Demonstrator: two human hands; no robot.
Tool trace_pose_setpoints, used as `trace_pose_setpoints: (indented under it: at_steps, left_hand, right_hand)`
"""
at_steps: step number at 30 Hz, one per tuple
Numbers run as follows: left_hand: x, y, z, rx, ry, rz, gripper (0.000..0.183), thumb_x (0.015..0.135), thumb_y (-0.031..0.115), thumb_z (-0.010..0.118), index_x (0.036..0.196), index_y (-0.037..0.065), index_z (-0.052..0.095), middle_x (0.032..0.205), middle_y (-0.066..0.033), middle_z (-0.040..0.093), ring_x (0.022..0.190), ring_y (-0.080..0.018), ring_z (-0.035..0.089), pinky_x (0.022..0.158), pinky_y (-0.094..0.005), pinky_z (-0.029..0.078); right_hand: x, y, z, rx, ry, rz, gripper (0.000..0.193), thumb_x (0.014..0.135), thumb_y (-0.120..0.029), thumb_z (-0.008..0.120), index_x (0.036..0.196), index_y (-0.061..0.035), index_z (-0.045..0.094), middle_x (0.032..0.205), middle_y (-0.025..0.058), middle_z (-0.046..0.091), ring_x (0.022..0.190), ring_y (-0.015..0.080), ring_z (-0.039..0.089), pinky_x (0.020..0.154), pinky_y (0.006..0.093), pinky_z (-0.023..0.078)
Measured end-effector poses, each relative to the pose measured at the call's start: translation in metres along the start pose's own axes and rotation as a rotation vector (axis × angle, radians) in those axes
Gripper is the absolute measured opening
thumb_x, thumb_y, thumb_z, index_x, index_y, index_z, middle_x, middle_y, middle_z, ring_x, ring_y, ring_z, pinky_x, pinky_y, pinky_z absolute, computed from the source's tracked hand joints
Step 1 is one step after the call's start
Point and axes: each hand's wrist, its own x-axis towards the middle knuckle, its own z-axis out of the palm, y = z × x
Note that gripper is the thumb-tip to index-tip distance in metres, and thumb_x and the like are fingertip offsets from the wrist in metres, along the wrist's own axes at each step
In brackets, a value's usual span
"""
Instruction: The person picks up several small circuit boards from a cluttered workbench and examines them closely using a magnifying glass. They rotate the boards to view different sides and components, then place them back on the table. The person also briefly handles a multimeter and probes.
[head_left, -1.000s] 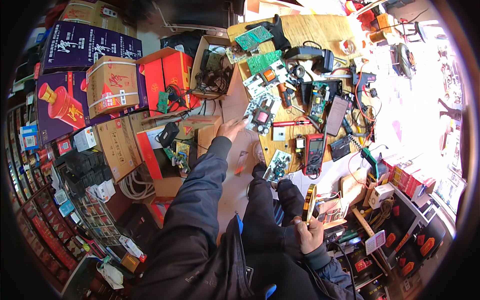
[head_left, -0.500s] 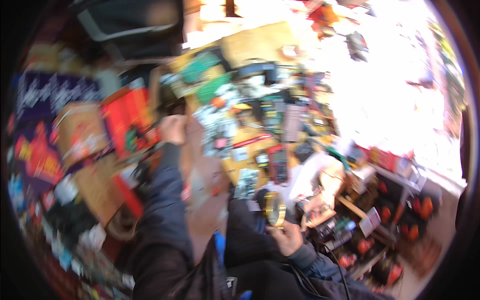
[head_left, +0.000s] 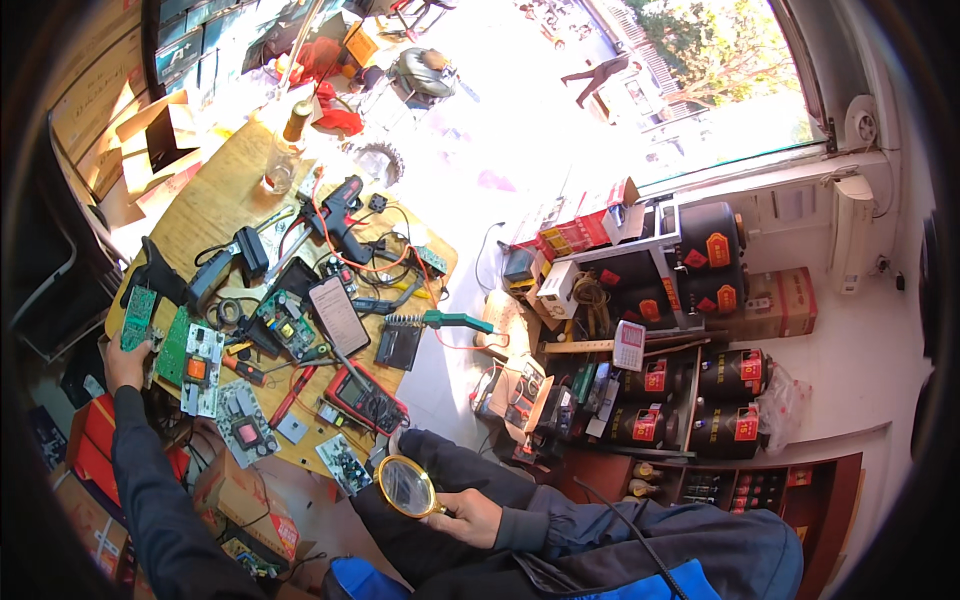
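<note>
My right hand [head_left: 472,518] is closed on the handle of a round magnifying glass [head_left: 408,486] with a gold rim, held over my lap. At the table's left edge, my left hand [head_left: 125,364] grips the lower end of a narrow green circuit board [head_left: 138,316]. Next to it lie another green board [head_left: 173,346], a pale board with an orange component [head_left: 203,370] and a board with a pink component [head_left: 246,423]. A red multimeter [head_left: 366,398] rests near the front edge, with a small circuit board [head_left: 344,464] at the corner.
Crowding the wooden table [head_left: 215,190] are a heat-gun-shaped tool [head_left: 342,220], a phone [head_left: 338,314], a soldering iron stand [head_left: 400,340], cables and a glass bottle [head_left: 283,165]. Cardboard boxes [head_left: 243,500] sit below left. Dark jars [head_left: 650,375] fill a rack at right.
The view has swung to the right and sharpened from a blur. My left hand now shows at the table's left edge on the green board. My right hand still holds the magnifying glass.
</note>
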Motion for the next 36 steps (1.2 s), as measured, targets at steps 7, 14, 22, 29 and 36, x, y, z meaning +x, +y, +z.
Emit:
trace_pose_setpoints:
  at_steps: [7,14,22,29,36]
  left_hand:
    - [-0.026,-0.002,-0.024,-0.526,0.158,-0.067,0.045,0.078,0.028,0.083,0.111,0.001,0.072,0.098,-0.0033,0.072,0.087,-0.0117,0.064,0.081,-0.0281,0.050]
    - [-0.188,0.079,-0.066,-1.862,-0.221,-0.247,0.049,0.090,0.046,0.071,0.115,0.005,0.061,0.089,-0.0040,0.065,0.046,-0.0087,0.036,0.043,-0.0238,0.029]
    - [-0.345,0.163,-0.055,-2.098,-0.212,-0.261,0.082,0.086,0.066,0.063,0.132,-0.001,0.054,0.111,-0.0171,0.066,0.046,-0.0087,0.029,0.046,-0.0241,0.025]
    - [-0.442,0.236,-0.017,-2.047,-0.124,-0.278,0.094,0.085,0.065,0.065,0.138,-0.010,0.045,0.113,-0.0197,0.063,0.045,-0.0072,0.031,0.044,-0.0230,0.024]
    - [-0.498,0.320,0.026,-1.952,-0.162,-0.297,0.094,0.085,0.065,0.066,0.139,-0.009,0.045,0.115,-0.0193,0.063,0.046,-0.0074,0.032,0.044,-0.0237,0.024]
  right_hand:
    - [-0.008,-0.001,-0.009,0.036,0.061,-0.028,0.020,0.095,-0.012,0.062,0.110,-0.0001,0.067,0.083,0.0063,0.069,0.077,0.0081,0.060,0.071,0.0286,0.051]
    - [-0.011,-0.015,-0.009,0.098,0.000,-0.061,0.018,0.095,-0.007,0.055,0.103,0.0042,0.068,0.080,0.0025,0.066,0.074,0.0062,0.056,0.067,0.0256,0.047]
    - [-0.027,-0.014,-0.024,0.073,-0.176,-0.259,0.019,0.098,-0.014,0.059,0.097,0.0034,0.064,0.074,-0.0027,0.058,0.070,0.0049,0.047,0.063,0.0237,0.041]
    - [-0.049,0.019,-0.085,0.107,-0.195,-0.280,0.018,0.095,-0.011,0.058,0.100,0.0043,0.066,0.074,0.0021,0.061,0.070,0.0076,0.052,0.065,0.0277,0.045]
    - [-0.073,0.064,-0.169,0.247,-0.086,-0.302,0.016,0.095,-0.010,0.057,0.098,0.0040,0.064,0.079,0.0021,0.063,0.076,0.0086,0.054,0.070,0.0270,0.046]
